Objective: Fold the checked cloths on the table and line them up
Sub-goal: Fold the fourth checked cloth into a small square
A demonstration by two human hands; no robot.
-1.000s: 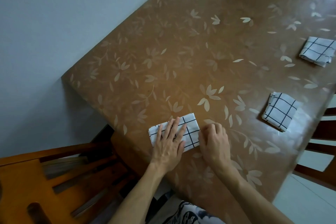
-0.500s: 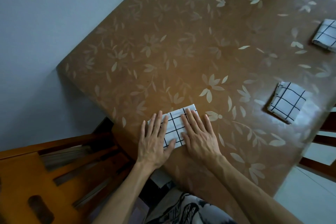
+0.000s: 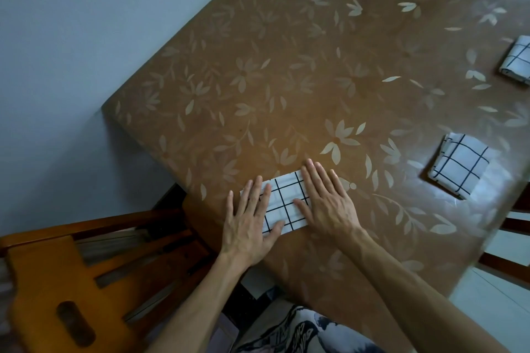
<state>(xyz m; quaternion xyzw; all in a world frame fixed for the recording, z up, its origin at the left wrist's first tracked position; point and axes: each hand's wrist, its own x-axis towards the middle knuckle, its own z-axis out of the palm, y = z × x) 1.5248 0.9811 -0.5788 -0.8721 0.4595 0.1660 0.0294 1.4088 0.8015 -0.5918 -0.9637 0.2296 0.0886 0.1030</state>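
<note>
A folded white cloth with black checks [image 3: 284, 203] lies near the front edge of the brown leaf-patterned table [image 3: 286, 80]. My left hand [image 3: 249, 223] presses flat on its left end, fingers straight. My right hand [image 3: 327, 203] lies flat on its right end, fingers spread. Only the strip of cloth between the hands shows. A second folded checked cloth [image 3: 459, 166] rests to the right. A third folded checked cloth [image 3: 516, 61] sits farther back, cut off by the right edge of the view.
An orange wooden chair [image 3: 71, 281] stands at the lower left by the table's corner. A grey wall runs along the table's left side. Dark chair rails [image 3: 513, 226] show past the table's right edge, above pale floor.
My right hand went from curled beside the cloth to flat on its right end. My left hand slid to the left end. The view shifted, so the other cloths sit further right.
</note>
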